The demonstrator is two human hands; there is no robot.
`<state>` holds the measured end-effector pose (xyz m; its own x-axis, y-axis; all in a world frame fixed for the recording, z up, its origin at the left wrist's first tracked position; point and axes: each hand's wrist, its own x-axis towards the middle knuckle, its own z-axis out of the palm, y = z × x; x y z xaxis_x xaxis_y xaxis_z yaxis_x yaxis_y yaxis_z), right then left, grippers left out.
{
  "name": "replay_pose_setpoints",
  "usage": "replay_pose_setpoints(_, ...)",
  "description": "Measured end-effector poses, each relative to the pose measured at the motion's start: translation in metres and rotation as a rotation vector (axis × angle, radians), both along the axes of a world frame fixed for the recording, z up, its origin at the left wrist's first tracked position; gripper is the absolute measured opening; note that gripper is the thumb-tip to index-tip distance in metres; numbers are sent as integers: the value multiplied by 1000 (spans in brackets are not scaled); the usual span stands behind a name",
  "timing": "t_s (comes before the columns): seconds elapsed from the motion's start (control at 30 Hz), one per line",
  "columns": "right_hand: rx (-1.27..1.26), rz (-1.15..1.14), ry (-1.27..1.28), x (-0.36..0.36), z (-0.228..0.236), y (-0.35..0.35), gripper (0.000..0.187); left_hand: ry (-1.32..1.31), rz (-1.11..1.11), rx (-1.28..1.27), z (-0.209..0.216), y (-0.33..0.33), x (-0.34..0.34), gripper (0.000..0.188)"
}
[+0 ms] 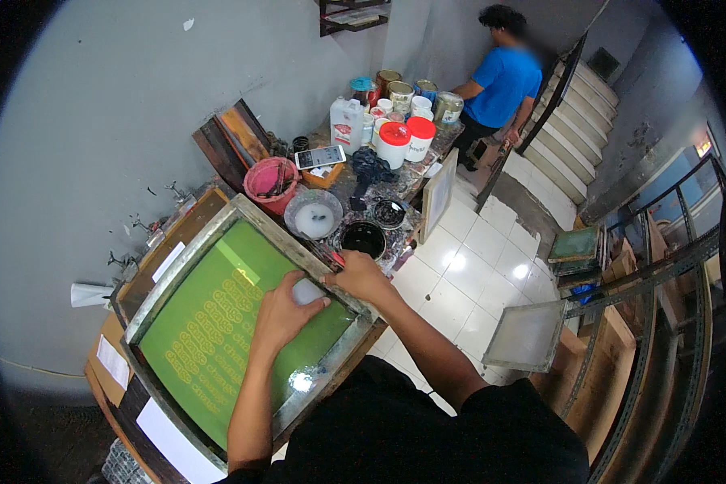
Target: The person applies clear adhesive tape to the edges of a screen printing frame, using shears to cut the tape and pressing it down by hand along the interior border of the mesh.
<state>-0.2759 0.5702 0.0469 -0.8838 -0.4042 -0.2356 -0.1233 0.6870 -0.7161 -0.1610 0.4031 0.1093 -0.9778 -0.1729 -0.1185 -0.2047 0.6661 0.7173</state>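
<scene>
Through the head view I have the left hand (281, 319) low over a green mesh screen (226, 343) set in a weathered grey rectangular frame (183, 268). Its thumb and fingers curve around a pale, rounded, translucent piece (305, 292), which they grip above the mesh toward the frame's upper right side. Rows of yellowish outlined lettering cover much of the mesh.

The right hand (356, 278) is just beside it, at that side of the frame, fingers curled. A slim red item (338, 258) shows at its fingertips; I cannot tell whether the hand grips it.

Beyond the frame I make out a paint-spattered bench (397, 184). A round container of black stuff (383, 235) is near the right hand, with a clear bowl of milky liquid (331, 202) to its left and a pinkish-red plastic bucket (258, 196) further left. Farther back I see a person in a blue shirt (504, 85).
</scene>
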Motion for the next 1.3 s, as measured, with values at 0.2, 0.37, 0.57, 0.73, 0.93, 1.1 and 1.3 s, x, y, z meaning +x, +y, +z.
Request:
replay_pose_setpoints(0.2,-200,40,-145,-13,-24,3,69,76,50,278,-21,-13,15,70)
replay_pose_setpoints(0.37,-301,72,-177,-19,-56,-1,68,137,-25,360,-35,-29,18,60)
replay_pose_setpoints(0.57,-322,169,-90,-15,-40,-6,31,-55,-99,342,-13,-100,70,53)
replay_pose_setpoints(0.73,-395,63,-176,-8,-40,3,23,-183,-45,392,43,-174,207,46)
replay_pose_setpoints(0.93,-298,86,-162,-17,-33,7,23,-523,132,-171,79,-201,311,42)
replay_pose_setpoints(1.1,-116,124,121,-3,-10,-4,41,-492,264,-400,53,-199,330,58)
replay_pose_setpoints(1.3,-292,151,67,141,33,-42,51,46,110,-365,34,-203,367,72)
